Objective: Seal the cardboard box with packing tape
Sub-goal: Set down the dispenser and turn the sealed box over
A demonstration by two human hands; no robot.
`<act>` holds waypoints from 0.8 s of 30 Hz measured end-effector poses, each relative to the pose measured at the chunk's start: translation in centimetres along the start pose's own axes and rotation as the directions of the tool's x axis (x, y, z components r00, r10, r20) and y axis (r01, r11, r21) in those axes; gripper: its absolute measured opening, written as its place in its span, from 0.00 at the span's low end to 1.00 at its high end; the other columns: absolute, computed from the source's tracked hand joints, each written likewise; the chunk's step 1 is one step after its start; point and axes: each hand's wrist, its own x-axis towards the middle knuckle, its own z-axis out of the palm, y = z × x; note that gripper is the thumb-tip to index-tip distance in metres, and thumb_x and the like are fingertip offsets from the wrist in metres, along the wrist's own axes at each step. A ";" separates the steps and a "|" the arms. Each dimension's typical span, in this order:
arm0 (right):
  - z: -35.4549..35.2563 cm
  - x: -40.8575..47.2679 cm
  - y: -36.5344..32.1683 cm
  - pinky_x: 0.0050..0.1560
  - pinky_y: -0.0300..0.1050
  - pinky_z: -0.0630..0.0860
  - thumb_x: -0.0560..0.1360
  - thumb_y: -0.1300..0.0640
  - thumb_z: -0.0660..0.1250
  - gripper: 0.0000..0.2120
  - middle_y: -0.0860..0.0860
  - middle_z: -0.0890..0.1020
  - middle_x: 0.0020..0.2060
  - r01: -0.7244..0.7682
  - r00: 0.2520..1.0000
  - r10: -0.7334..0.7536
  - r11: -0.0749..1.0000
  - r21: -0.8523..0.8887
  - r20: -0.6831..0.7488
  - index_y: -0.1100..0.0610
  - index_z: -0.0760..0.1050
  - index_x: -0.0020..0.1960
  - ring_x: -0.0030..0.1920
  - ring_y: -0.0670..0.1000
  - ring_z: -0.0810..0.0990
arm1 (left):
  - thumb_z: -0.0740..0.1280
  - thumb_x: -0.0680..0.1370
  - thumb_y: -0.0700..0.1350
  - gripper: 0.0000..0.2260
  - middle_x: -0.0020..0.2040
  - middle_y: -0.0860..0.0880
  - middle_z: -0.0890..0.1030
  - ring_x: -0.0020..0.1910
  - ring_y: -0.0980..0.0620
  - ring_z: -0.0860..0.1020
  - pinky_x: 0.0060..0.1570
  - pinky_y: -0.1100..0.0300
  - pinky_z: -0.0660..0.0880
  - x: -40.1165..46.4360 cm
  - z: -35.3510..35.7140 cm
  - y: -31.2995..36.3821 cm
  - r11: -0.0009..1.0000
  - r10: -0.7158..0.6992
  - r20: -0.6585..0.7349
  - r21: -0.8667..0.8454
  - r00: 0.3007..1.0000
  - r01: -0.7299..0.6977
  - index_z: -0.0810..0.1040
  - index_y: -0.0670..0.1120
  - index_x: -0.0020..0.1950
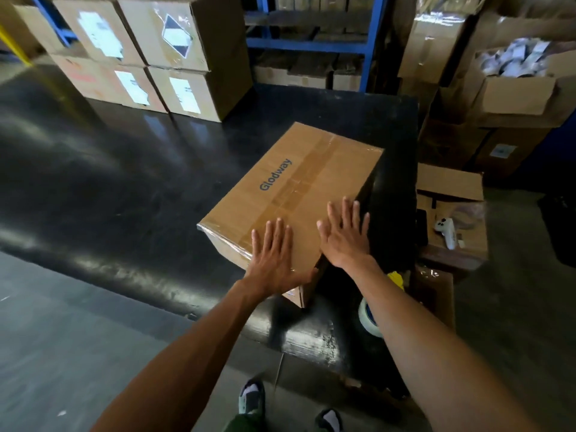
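A closed cardboard box (290, 194) printed with the word "Glodway" sits on a glossy black table (124, 182), near the table's right edge and turned at an angle so one corner points toward the person. A strip of clear packing tape (307, 179) runs along the centre seam of its top, from the far edge to the near edge, and more tape wraps the near-left corner.

Both hands lie flat on the near end of the box top, fingers spread and straight, grasping nothing. The left hand (274, 254) presses palm-down beside the taped seam, its thumb reaching over the near edge. The right hand (344, 235) rests just to the right of it, close to the box's right edge, with the fingertips pointing to the far side.

A roll of packing tape (367, 316) shows partly behind the right forearm, at the near right of the table; whether it rests on the table or on something below cannot be told.

At the far left of the table stand stacked cardboard boxes (149, 54), all closed, carrying white labels. Right of the table, lower down, an open carton (452, 213) holds a white handheld device (447, 232), whose kind is unclear. Farther right, another open carton (517, 92) is filled with small pale wrapped items (511, 60), too blurred to identify. Blue shelving (311, 42) stands beyond the table.
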 end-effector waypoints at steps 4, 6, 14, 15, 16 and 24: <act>-0.8 -1.6 -2.4 0.74 0.62 0.37 0.80 0.38 0.45 0.35 0.63 0.47 0.78 -0.038 0.999 0.035 0.995 -0.091 -0.026 0.58 0.50 0.79 0.77 0.61 0.41 | 0.48 0.67 0.81 0.56 0.79 0.42 0.31 0.79 0.42 0.32 0.75 0.37 0.32 0.6 -1.6 -4.0 0.993 0.105 0.073 0.037 0.992 -0.108 0.32 0.46 0.80; -1.5 -1.0 -2.3 0.73 0.62 0.35 0.77 0.35 0.49 0.37 0.63 0.48 0.78 0.005 0.999 -0.010 0.993 -0.117 -0.046 0.59 0.57 0.76 0.77 0.61 0.41 | 0.47 0.64 0.82 0.58 0.77 0.40 0.27 0.76 0.39 0.28 0.71 0.38 0.28 0.5 -1.9 -4.1 0.997 0.082 0.065 0.004 0.995 -0.082 0.30 0.46 0.79; -1.5 1.2 -3.4 0.73 0.64 0.34 0.75 0.29 0.40 0.41 0.57 0.35 0.78 -0.058 0.993 0.063 0.997 -0.056 0.098 0.51 0.37 0.79 0.76 0.58 0.33 | 0.48 0.68 0.81 0.55 0.79 0.42 0.30 0.78 0.42 0.31 0.76 0.41 0.33 1.6 -2.3 -7.8 0.995 0.086 0.091 -0.060 0.992 -0.081 0.32 0.47 0.80; -1.1 0.9 -5.0 0.72 0.65 0.34 0.76 0.30 0.40 0.41 0.57 0.35 0.78 -0.096 0.991 0.099 0.995 -0.039 0.089 0.53 0.37 0.79 0.76 0.59 0.33 | 0.49 0.67 0.82 0.56 0.79 0.42 0.30 0.78 0.42 0.31 0.76 0.41 0.34 2.1 -2.9 -9.7 0.993 0.118 0.109 -0.031 0.987 -0.115 0.32 0.47 0.80; -0.6 0.5 -6.8 0.72 0.65 0.33 0.76 0.30 0.40 0.41 0.58 0.35 0.77 -0.135 0.987 0.137 0.990 -0.034 0.084 0.54 0.37 0.79 0.76 0.61 0.34 | 0.51 0.67 0.82 0.57 0.79 0.43 0.31 0.78 0.42 0.32 0.76 0.40 0.35 2.7 -3.6 -11.6 0.990 0.141 0.139 -0.013 0.980 -0.140 0.32 0.48 0.80; -1.4 1.5 -13.1 0.73 0.65 0.39 0.74 0.28 0.45 0.39 0.61 0.54 0.76 -0.219 0.975 0.217 0.974 -0.060 -0.047 0.50 0.53 0.77 0.75 0.64 0.50 | 0.62 0.69 0.76 0.56 0.73 0.38 0.22 0.72 0.37 0.23 0.72 0.34 0.30 6.9 -5.5 -17.1 0.990 0.080 0.294 -0.131 0.953 -0.042 0.28 0.52 0.79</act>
